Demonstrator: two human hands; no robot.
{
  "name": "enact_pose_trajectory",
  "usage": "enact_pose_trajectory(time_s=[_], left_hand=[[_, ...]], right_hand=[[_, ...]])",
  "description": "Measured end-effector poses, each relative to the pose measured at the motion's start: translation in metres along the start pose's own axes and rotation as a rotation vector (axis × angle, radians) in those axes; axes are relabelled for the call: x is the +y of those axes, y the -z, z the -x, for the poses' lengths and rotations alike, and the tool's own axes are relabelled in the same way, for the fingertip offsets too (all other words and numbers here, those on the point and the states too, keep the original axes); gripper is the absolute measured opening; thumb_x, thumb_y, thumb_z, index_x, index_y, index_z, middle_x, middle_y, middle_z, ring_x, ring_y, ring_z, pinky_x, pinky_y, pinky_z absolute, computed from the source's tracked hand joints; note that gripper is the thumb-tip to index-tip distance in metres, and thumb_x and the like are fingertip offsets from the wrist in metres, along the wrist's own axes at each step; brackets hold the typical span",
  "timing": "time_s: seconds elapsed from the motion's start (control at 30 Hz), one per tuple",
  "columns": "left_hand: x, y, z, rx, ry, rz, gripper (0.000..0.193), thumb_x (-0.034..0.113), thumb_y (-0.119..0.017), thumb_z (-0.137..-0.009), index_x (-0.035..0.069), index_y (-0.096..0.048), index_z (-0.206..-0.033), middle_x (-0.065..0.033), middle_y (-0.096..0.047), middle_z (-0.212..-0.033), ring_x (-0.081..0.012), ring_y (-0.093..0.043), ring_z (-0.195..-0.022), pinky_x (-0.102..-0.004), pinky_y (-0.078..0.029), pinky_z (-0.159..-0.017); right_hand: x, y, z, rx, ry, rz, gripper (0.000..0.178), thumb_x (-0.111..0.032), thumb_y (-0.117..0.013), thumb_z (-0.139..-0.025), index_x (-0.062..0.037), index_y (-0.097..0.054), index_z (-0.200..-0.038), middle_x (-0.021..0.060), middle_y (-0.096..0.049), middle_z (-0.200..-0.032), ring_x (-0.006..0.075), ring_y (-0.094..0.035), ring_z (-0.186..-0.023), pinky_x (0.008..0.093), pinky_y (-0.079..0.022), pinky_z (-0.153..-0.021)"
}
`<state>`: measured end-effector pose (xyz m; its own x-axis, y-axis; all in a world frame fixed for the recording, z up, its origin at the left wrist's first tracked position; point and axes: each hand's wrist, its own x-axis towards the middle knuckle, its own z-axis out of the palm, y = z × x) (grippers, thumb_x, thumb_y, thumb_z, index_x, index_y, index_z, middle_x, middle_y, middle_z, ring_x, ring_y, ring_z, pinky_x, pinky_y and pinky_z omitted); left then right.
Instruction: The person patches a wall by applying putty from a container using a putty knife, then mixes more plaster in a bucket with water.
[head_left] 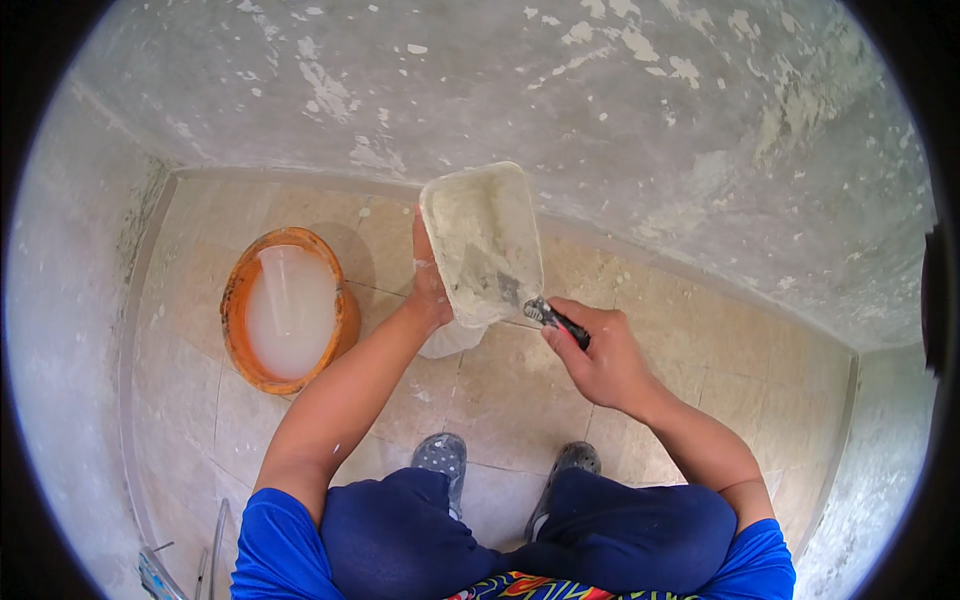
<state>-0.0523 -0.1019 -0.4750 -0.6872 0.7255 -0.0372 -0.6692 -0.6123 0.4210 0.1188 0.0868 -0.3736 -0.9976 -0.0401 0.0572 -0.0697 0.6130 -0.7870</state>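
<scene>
"Grip first: who holds what?"

"The right hand [605, 355] has its fingers closed round the black handle of a scraper [545, 313], whose blade sits inside a white tub [480, 215]. The left hand [428, 285] grips that tub by its left side (most of those fingers hide behind it, so their spread I can't tell)."

"Where's the tub, then?"

"Tilted, held up off the tiled floor [520, 400], in front of the wall [560, 110]."

"How would you work it?"

"I'd brace the tub firmly, lay the blade flat against its inside and draw smooth strokes, minding the corners, where paste probably clings."

"Anything in the way?"

"The orange bucket [350, 315], left of the tub, holds milky liquid and a clear container [280, 285]; I'd watch the left elbow there. Shoes [440, 462] stand below, and thin rods [218, 535] show at lower left."
</scene>
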Motion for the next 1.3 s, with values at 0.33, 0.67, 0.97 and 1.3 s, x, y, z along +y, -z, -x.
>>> enact_pose_trajectory(time_s=[0.33, 0.67, 0.97, 1.3], left_hand=[[-0.002, -0.005, -0.001, -0.008, 0.014, 0.020, 0.095, 0.087, -0.037, -0.097, 0.019, -0.041, -0.163, -0.0105, -0.054, -0.155, -0.0344, -0.058, -0.136, -0.0571, -0.049, -0.114], [-0.005, 0.013, 0.004, 0.017, 0.004, 0.042, 0.093, 0.085, -0.036, -0.098, 0.019, -0.039, -0.164, -0.0101, -0.054, -0.155, -0.0332, -0.058, -0.138, -0.0546, -0.051, -0.114], [-0.027, 0.012, -0.004, 0.117, -0.077, -0.058, 0.100, 0.089, -0.039, -0.093, 0.018, -0.036, -0.164, -0.0102, -0.053, -0.154, -0.0346, -0.059, -0.135, -0.0549, -0.051, -0.114], [-0.018, 0.017, -0.001, 0.040, -0.106, -0.376, 0.104, 0.092, -0.036, -0.092, 0.015, -0.037, -0.162, -0.0106, -0.054, -0.153, -0.0314, -0.060, -0.134, -0.0510, -0.054, -0.111]], right_hand=[[-0.001, 0.010, -0.008, 0.072, -0.048, -0.013, 0.030, -0.013, -0.067, -0.098, 0.0041, -0.069, -0.122, 0.0239, -0.067, -0.080, 0.0372, -0.064, -0.064, 0.0425, -0.051, -0.064], [-0.001, 0.001, -0.001, -0.011, -0.026, 0.004, 0.027, -0.014, -0.064, -0.101, 0.0047, -0.067, -0.120, 0.0237, -0.064, -0.077, 0.0383, -0.063, -0.065, 0.0437, -0.050, -0.063], [-0.005, -0.022, -0.004, 0.097, -0.209, -0.266, 0.028, -0.018, -0.063, -0.104, 0.0057, -0.066, -0.119, 0.0154, -0.060, -0.074, 0.0227, -0.052, -0.067, 0.0378, -0.047, -0.066], [-0.012, 0.017, -0.031, -0.068, -0.595, -0.863, 0.025, -0.026, -0.063, -0.105, -0.0025, -0.068, -0.101, 0.0000, -0.055, -0.068, 0.0083, -0.043, -0.050, 0.0280, -0.033, -0.046]])
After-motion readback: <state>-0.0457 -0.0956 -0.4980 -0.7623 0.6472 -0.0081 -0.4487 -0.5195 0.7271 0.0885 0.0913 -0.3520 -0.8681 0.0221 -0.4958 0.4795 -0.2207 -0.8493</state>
